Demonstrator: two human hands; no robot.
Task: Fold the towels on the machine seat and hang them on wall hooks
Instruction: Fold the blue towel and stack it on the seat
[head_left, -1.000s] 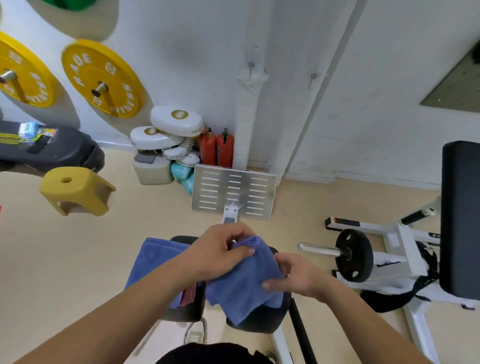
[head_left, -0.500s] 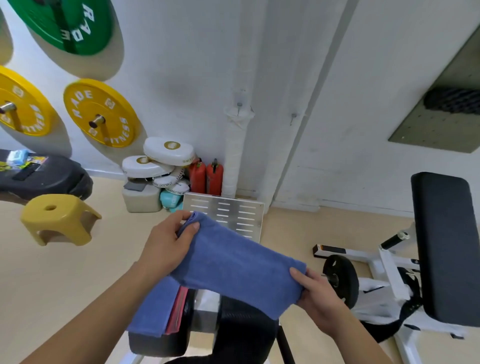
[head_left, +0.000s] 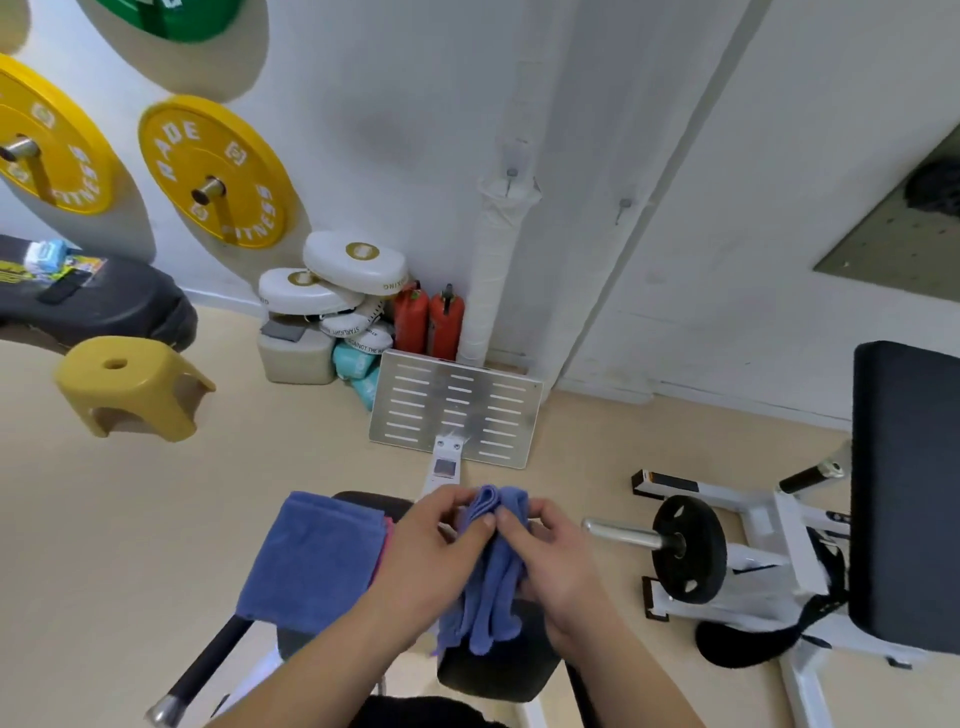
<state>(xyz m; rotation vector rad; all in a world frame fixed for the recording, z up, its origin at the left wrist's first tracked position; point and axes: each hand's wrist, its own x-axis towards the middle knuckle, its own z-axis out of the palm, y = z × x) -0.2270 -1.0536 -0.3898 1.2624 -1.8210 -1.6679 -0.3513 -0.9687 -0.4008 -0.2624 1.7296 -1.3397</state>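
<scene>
**Two hands, one towel, ends brought together**

Closed the gap! Half a second back, held the blue towel (head_left: 493, 587) stretched wide and flat, one end per hand. Now gathered at the top, doubled over and hanging in soft folds above the machine seat (head_left: 498, 670). Pinched from the left by the left hand (head_left: 436, 551), thumb and fingers curled onto the top edge. Pinched from the other side by the right hand (head_left: 561, 566), pressed in close beside its partner. Hard to say whether touching the dark pad below or hanging just clear of it.

Looks like one fold completed: halved, and narrow enough to hang. Bunched rather than crisp, though, so probably worth a smoothing pass before moving off.

Just left of the hands, a folded towel (head_left: 311, 561), also blue, laid flat on the machine, with a sliver of pink towel (head_left: 385, 540) peeking out beneath. More to hang after this one, then.

Up ahead, two wall hooks (head_left: 511, 173) on the white wall, well apart from the hands, nothing visibly hung on either. Next, most likely: lift, carry across, drape. Worth watching those loose lower folds, which could slip open on the way.
</scene>
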